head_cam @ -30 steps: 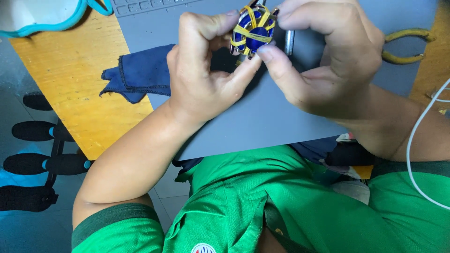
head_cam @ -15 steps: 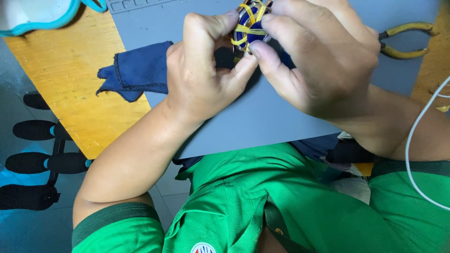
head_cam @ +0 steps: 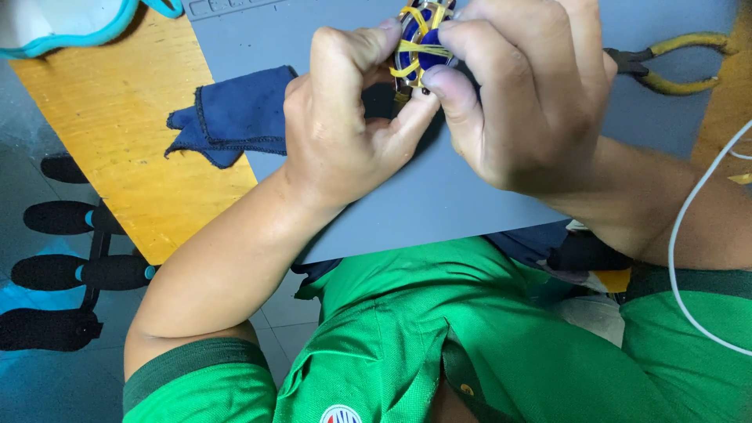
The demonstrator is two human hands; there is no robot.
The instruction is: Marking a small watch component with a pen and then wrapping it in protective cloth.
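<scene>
step: looks like fiddling the yellow bands on the small blue object [head_cam: 419,43], held just above the grey mat [head_cam: 439,204]
next: probably needs a careful fingertip tug
left hand [head_cam: 348,137]: pinched shut on it, thumb up
right hand [head_cam: 521,94]: clamped over its top
nearby: navy cloth [head_cam: 235,113] on the mat's left edge, pliers [head_cam: 674,63] far right

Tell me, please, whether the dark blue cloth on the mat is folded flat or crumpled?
Crumpled: the dark blue cloth lies bunched with uneven edges, half on the grey mat, half on the wooden table.

A yellow wooden table [head_cam: 117,141] carries a grey mat [head_cam: 439,196]. Left of the table, black chair legs [head_cam: 70,258] stand on grey floor tiles [head_cam: 31,376].
</scene>
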